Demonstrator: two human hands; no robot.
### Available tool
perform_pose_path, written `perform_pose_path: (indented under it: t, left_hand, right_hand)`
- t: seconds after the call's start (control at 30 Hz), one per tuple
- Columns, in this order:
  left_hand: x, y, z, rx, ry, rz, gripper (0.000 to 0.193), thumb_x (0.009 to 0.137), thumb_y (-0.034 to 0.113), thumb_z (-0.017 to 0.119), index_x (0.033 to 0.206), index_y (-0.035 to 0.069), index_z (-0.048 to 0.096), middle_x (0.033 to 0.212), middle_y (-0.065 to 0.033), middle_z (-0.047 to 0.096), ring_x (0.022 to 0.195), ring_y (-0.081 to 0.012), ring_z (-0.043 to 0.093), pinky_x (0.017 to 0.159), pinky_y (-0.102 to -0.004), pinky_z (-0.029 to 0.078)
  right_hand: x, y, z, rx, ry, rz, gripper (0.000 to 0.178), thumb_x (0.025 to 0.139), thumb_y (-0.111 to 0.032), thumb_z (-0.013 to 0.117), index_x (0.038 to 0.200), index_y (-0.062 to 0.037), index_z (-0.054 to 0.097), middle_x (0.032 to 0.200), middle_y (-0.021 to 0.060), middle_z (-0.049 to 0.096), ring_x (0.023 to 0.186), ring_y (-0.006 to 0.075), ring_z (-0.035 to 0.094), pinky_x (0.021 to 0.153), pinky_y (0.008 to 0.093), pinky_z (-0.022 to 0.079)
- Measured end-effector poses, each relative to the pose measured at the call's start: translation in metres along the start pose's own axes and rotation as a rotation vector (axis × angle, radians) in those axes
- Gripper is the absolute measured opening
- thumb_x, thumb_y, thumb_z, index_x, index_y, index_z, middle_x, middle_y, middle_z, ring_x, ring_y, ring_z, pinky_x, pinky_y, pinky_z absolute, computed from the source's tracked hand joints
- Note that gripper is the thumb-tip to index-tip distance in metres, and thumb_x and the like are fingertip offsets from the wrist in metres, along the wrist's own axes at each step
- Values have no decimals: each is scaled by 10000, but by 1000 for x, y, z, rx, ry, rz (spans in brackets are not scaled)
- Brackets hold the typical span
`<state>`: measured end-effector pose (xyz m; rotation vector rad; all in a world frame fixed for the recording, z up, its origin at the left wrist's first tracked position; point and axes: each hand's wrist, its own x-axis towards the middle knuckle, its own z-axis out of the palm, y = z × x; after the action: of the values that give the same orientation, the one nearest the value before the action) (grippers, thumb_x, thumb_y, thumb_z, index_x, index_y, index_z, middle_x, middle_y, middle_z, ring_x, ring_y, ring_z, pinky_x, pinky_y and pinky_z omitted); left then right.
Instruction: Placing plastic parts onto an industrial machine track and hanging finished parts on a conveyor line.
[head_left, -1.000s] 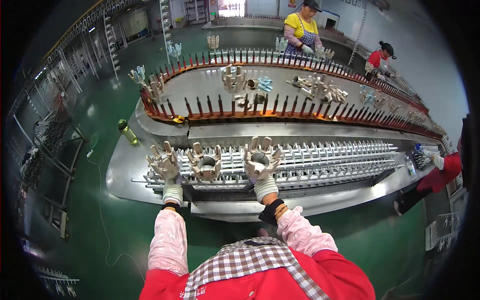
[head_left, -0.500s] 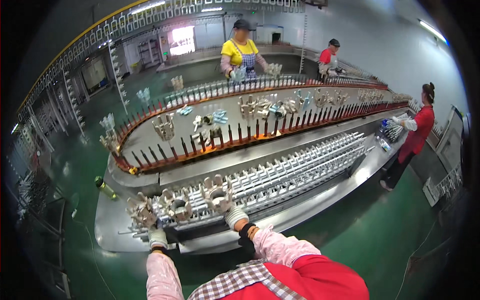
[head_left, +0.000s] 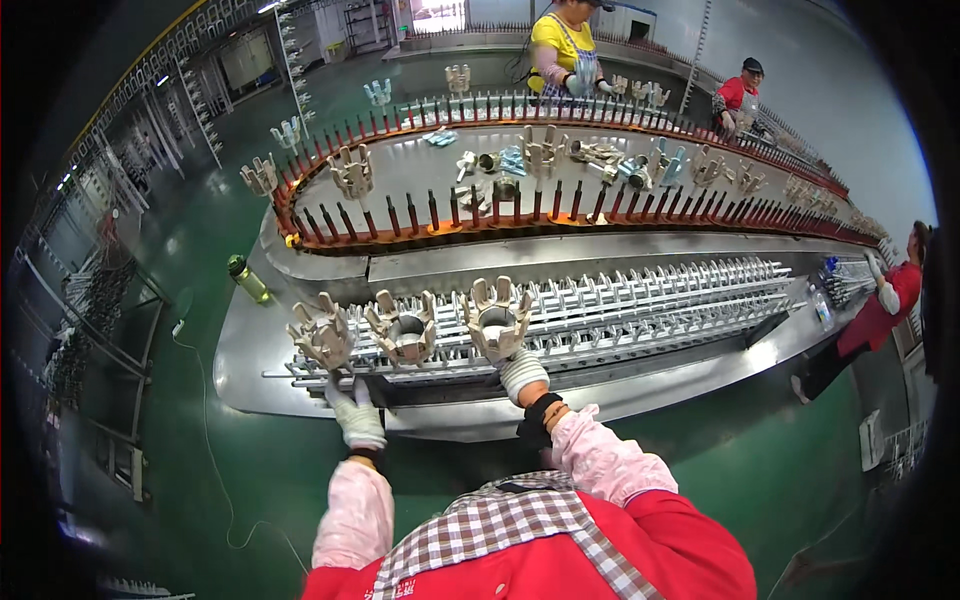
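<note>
Three pronged, crown-shaped metal fixtures stand in a row on the racks at the near left. My left hand (head_left: 357, 416), in a white glove, is just below the left pronged fixture (head_left: 322, 333). Its fingers are stretched out and apart, with nothing visible in them. My right hand (head_left: 523, 374), also gloved, is closed at the base of the right pronged fixture (head_left: 496, 320); its fingertips are partly hidden. Between them is the middle pronged fixture (head_left: 402, 330), touched by neither hand. Beneath lie stacked silver rods with short pegs (head_left: 650, 300).
A curved conveyor with upright dark pins (head_left: 434, 215) runs beyond the bench. A green bottle (head_left: 248, 280) stands on the steel bench (head_left: 245, 370) at left. One co-worker in yellow (head_left: 563, 50) is across the conveyor; two in red are at right, one handling rods.
The view has tilted down and turned left, so the scene sits higher and farther right. My left hand has drawn back from the left fixture; my right hand stays at the right one.
</note>
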<state>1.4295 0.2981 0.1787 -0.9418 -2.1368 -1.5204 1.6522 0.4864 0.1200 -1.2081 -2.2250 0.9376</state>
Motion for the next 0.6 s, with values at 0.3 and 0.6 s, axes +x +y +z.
perform_pose_path:
  t: [0.3, 0.6]
  left_hand:
    - [-103, 99, 73, -474, -680, -181, 336, 881, 188, 583, 1167, 30, 505, 983, -87, 589, 853, -178, 549, 810, -305, 450]
    - [-139, 123, 149, -528, -360, -415, 447, 861, 86, 589, 1256, -6, 399, 1261, -102, 477, 1108, -183, 471, 947, -295, 369]
  right_hand:
    - [-36, -21, -89, 230, -243, -213, 436, 850, -223, 566, 1226, -27, 462, 1056, 248, 588, 1004, 370, 559, 876, 386, 426]
    - [118, 149, -323, 365, 269, 35, 351, 856, -125, 579, 1186, -17, 521, 1126, 132, 593, 945, 217, 573, 842, 313, 451]
